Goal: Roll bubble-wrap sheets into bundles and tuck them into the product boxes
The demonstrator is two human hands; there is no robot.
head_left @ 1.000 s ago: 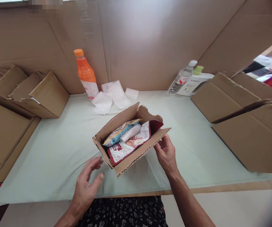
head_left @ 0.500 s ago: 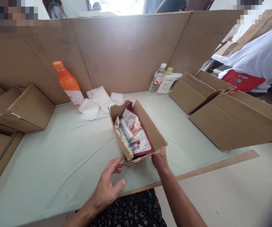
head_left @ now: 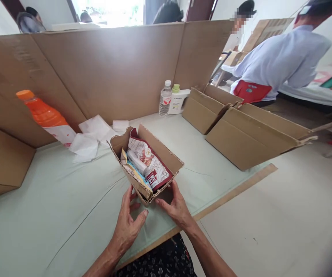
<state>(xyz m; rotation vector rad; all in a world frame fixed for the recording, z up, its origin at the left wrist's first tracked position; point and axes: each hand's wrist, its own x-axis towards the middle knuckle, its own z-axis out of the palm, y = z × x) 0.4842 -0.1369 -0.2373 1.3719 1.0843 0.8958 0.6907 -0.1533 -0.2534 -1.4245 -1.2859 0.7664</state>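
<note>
A small open cardboard box stands on the pale green table cover, tipped a little toward me. Inside lie a red and white printed pouch, a white tube and a blue-edged packet. My left hand touches the box's near corner from below, fingers spread and curled. At the near right end my right hand grips the box.
An orange bottle and white tissues lie at the back left. A water bottle and white lotion bottle stand by the cardboard wall. Cardboard boxes sit at right, another box at left. A person in a pale shirt works beyond.
The box has turned so one short end faces me and come closer. My left hand has reached in and touched its near corner. The view has swung right.
</note>
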